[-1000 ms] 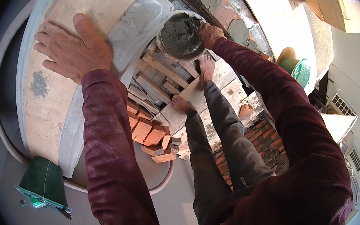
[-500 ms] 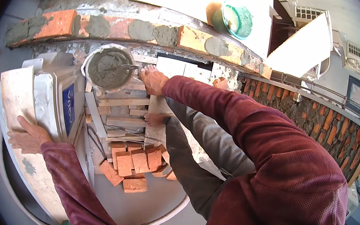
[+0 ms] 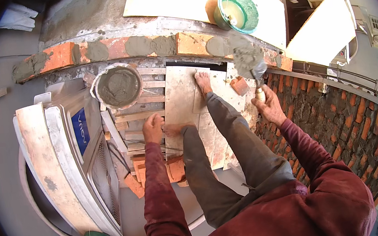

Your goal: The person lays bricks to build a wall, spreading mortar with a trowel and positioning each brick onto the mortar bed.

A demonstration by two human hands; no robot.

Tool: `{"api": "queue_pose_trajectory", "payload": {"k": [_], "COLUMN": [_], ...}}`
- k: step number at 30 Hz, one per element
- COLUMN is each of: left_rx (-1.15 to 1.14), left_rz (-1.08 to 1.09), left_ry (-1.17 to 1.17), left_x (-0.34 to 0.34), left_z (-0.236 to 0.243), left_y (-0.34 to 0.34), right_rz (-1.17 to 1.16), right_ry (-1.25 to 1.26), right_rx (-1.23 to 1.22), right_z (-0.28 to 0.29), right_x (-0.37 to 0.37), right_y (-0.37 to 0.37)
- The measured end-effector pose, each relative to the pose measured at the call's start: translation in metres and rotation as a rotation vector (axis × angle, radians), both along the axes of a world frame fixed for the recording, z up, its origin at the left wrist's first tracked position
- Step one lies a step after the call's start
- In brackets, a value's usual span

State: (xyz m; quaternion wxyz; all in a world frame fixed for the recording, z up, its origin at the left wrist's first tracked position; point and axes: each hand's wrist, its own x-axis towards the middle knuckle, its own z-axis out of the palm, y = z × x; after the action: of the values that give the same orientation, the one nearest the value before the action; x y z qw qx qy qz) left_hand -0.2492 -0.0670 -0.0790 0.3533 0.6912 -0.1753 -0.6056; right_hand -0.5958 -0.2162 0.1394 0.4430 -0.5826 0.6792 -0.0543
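Note:
My right hand grips the wooden handle of a trowel. Its blade carries a heap of wet grey mortar and is held over the right part of the brick course. With its fingers curled in, my left hand hovers above the wooden slats near my left foot; nothing shows in it. A bucket of mortar stands beyond that hand, to its left. Past my right foot lies a broken brick piece.
At left stands a grey-white appliance with a curved board on its side. Loose bricks are stacked below the slats. A green basin sits on a white sheet behind the course. Rough brickwork drops away at right.
My right hand has swung right from the bucket, carrying the mortar-laden trowel. My left hand has left the board on the appliance and moved right. My right foot has shifted right.

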Motion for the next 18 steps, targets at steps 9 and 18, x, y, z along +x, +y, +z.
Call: {"api": "queue_pose_trajectory", "payload": {"k": [9,18], "left_rx": [-0.043,0.365], "left_rz": [0.416,-0.484], "left_ry": [0.135,-0.12], "left_x": [-0.036,-0.142], "left_z": [-0.062,0.082], "left_y": [-0.046,0.157], "right_rz": [-0.476,-0.204], "right_ry": [-0.305,-0.259], "right_rx": [-0.051,-0.127], "right_z": [-0.036,-0.233], "right_x": [-0.058,-0.096], "right_y": [-0.128,-0.393]}}
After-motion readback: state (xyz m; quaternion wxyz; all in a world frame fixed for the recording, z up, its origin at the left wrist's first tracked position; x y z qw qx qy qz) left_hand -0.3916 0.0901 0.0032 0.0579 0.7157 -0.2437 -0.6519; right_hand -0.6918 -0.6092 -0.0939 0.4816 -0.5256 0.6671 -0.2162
